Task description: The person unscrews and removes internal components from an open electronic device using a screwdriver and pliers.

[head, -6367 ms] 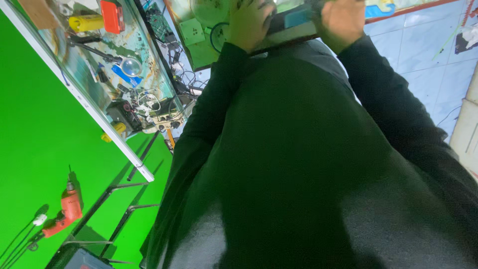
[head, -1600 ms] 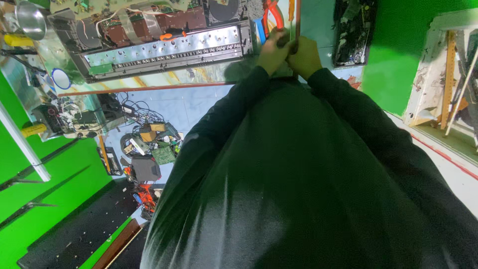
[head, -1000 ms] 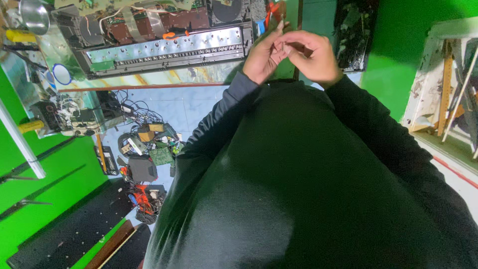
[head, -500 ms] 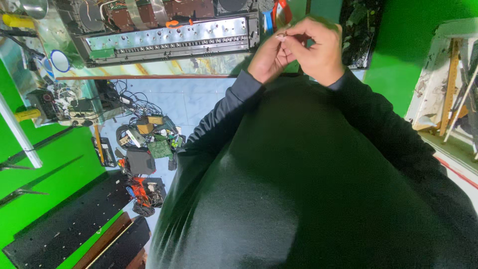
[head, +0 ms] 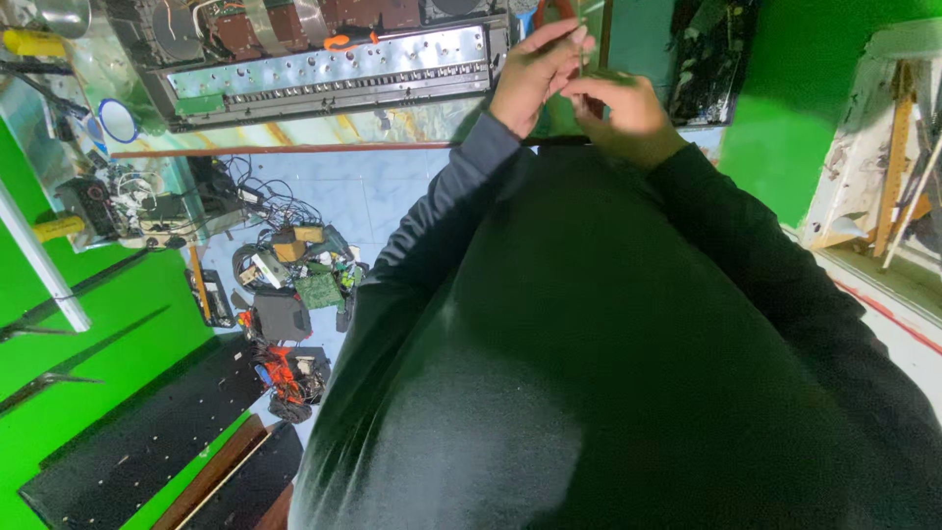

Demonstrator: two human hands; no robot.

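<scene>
Both hands are raised together at the far edge of the cluttered, glossy work surface [head: 324,128], above the dark long-sleeved torso that fills most of the head view. The left hand [head: 535,74] is held with its fingers [head: 561,39] extended and slightly spread, the tips brought toward the right hand [head: 628,118], which is curled loosely with its fingertips pinched inward. Something very small appears to be worked between the two sets of fingertips (it is too small and blurred to be identified), so whether either hand actually grips anything cannot be told. Just beside the hands, to the left, lies the long silver perforated metal chassis [head: 334,74] with exposed wiring behind it, and an orange-handled tool [head: 350,40] rests on its top edge. A green circuit board [head: 320,291] and tangled cables are seen well apart, on the tiled floor [head: 383,196].

For fine fingertip work of this kind, the piece is best kept close over the surface, so that anything dropped is caught there and not lost on the floor. The wrists are best steadied against each other, and the pinch is kept light.
</scene>
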